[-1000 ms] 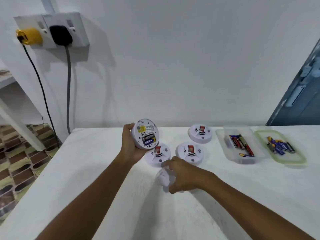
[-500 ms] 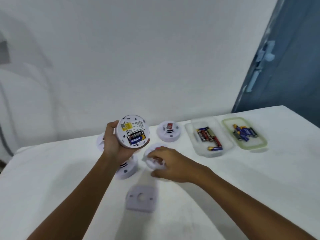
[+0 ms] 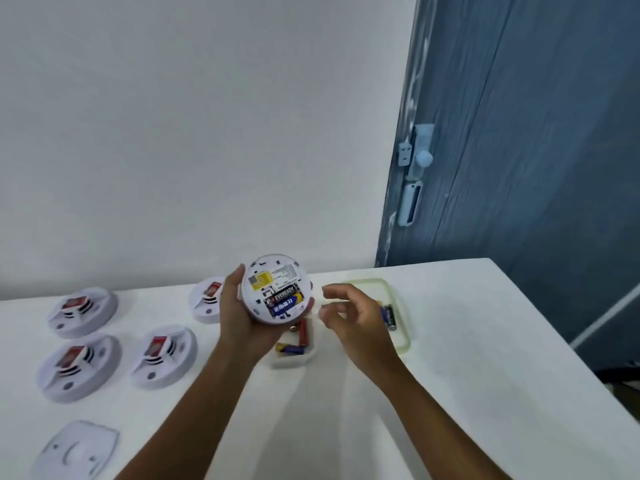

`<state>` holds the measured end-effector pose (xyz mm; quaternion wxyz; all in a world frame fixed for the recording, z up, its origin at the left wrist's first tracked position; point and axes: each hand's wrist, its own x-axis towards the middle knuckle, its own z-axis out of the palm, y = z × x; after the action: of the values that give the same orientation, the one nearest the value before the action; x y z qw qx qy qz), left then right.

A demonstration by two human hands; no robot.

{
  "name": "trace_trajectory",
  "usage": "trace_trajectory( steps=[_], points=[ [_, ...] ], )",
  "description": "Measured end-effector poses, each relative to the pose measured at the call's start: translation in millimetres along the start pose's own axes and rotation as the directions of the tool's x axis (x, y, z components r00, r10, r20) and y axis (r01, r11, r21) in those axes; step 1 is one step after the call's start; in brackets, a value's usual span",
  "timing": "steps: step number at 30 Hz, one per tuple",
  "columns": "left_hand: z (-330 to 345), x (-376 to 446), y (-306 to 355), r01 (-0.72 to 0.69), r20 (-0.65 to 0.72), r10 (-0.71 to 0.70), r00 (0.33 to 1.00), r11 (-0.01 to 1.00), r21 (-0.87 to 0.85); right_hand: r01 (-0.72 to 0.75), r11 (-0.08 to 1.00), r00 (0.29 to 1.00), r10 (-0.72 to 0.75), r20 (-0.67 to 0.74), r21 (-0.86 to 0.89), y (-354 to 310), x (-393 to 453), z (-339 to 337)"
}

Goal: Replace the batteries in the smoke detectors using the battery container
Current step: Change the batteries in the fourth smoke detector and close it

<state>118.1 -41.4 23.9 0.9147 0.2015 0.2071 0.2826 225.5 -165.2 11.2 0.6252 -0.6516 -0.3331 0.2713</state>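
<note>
Head view: left hand (image 3: 242, 320) grips smoke detector (image 3: 275, 289) back-side up above desk (image 3: 485, 393), two batteries (image 3: 284, 301) seated in its bay. Right hand (image 3: 356, 320) hovers beside it, fingers loosely curled, holding nothing. Battery container (image 3: 294, 358) under hands; lid (image 3: 403, 341) just right. Four detectors (image 3: 162, 356) lie left.

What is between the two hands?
In the head view, the left hand grips a smoke detector, and the right hand is open beside it. Between detector and right hand is only a small gap showing white table.
</note>
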Motion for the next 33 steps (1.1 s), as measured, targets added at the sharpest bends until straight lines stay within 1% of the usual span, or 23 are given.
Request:
trace_trajectory(
  steps=[3,5,7,10,15,20,25,27,33],
  points=[
    [22,6,-37,0.001,-0.027,-0.003,1.0,0.997,-0.08,-0.069,0.98,0.998,0.068,0.013,0.187,1,0,-32],
    [32,10,-53,-0.002,-0.021,-0.001,1.0,0.993,-0.117,-0.06,0.97,0.998,0.055,0.03,0.236,3,-3,-45],
    [38,14,-66,-0.03,-0.015,0.029,0.999,0.991,-0.13,-0.019,0.978,0.999,0.009,0.048,0.207,7,-4,-53],
    [42,20,-78,-0.056,-0.027,0.053,0.998,0.991,-0.119,0.074,0.992,0.996,-0.078,0.032,0.107,17,-1,-57],
    [43,32,-91,-0.095,-0.097,0.081,0.992,0.985,-0.141,0.089,0.996,0.996,-0.088,-0.025,0.011,34,4,-54],
    [45,40,-101,-0.108,-0.17,0.087,0.982,0.987,-0.118,-0.01,0.999,0.991,0.015,-0.134,0.034,44,14,-50],
    [47,49,-108,-0.13,-0.233,0.111,0.966,0.989,-0.069,-0.083,0.995,0.969,0.092,-0.231,0.049,35,30,-42],
    [47,51,-107,-0.148,-0.24,0.132,0.962,0.988,-0.053,-0.113,0.993,0.968,0.117,-0.223,0.028,33,35,-41],
    [47,48,-101,-0.193,-0.202,0.19,0.961,0.981,0.002,-0.191,0.981,0.979,0.189,-0.073,-0.028,26,42,-49]
  ],
)
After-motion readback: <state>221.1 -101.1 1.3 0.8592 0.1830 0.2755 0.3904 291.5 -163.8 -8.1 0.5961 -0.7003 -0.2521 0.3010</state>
